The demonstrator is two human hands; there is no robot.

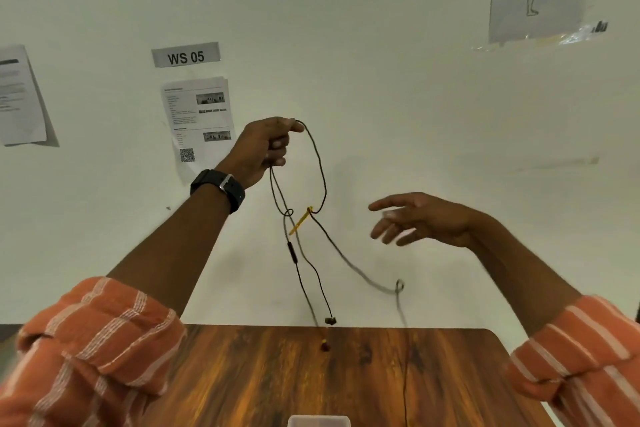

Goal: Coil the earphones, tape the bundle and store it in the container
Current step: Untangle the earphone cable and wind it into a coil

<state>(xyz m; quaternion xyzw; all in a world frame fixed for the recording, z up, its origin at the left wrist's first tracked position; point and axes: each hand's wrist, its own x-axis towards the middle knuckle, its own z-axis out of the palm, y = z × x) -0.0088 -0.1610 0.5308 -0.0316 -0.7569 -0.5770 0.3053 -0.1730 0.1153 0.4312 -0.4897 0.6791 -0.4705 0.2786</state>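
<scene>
Earphones (313, 163) hang from the left hand (263, 149), which is raised in front of the wall (398, 45) and pinched shut on the top of the cable, thumb against fingertips. From that grip the cable drops in a long loop, and a yellow strip (301, 220), perhaps tape or a tie, sits on the cable at the bottom of the loop. Below the strip an inline remote (292, 252) hangs on one strand, and two earbuds (330, 321) dangle lower, just above the far edge of the wooden worktop (242, 374). Another strand swings out from the strip toward the right, blurred, then falls to the worktop.

The right hand (420, 218) is open, fingers spread and blurred, level with the strip and well apart from the cable; it holds nothing. A watch (221, 187) is on the left wrist. The rim of a clear container (318, 420) shows at the near edge of the worktop, under the earphones.
</scene>
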